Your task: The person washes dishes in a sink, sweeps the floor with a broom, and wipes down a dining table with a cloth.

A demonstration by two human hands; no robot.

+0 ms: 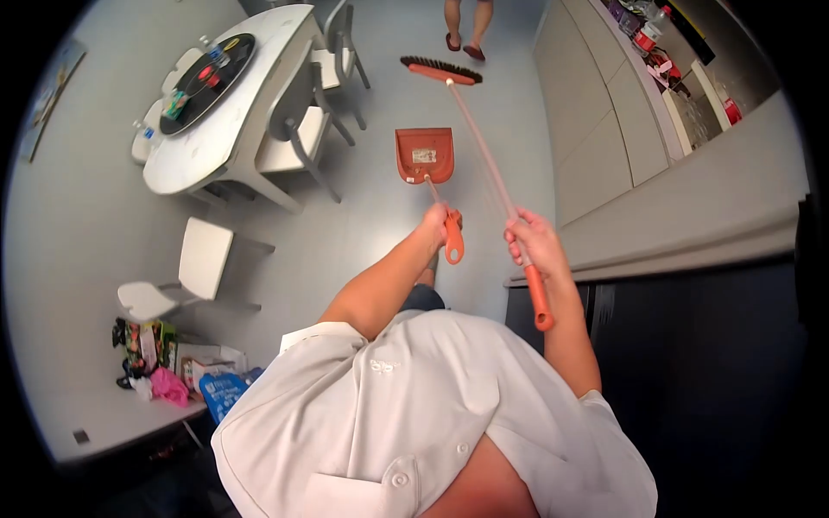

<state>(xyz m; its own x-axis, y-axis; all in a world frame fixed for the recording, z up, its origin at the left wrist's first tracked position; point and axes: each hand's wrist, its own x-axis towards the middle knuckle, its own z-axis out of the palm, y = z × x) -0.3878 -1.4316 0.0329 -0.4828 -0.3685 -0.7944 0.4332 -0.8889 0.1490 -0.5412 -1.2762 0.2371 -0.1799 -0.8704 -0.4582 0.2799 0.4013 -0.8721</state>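
Note:
My left hand (440,224) is closed round the handle of a red dustpan (425,155), whose pan faces up ahead of me and bears a pale label. The orange grip end sticks out below that hand. In my right hand (535,242) is the pole of a broom (484,151), held just above its orange grip. The broom's head, red with dark bristles, is farther forward than the dustpan and apart from it.
A white table (203,147) with a black round tray and bottles stands at the left, chairs (298,112) beside it. Cabinets (596,95) line the right. Ahead are another person's legs (469,26). Bags (168,386) lie at the lower left.

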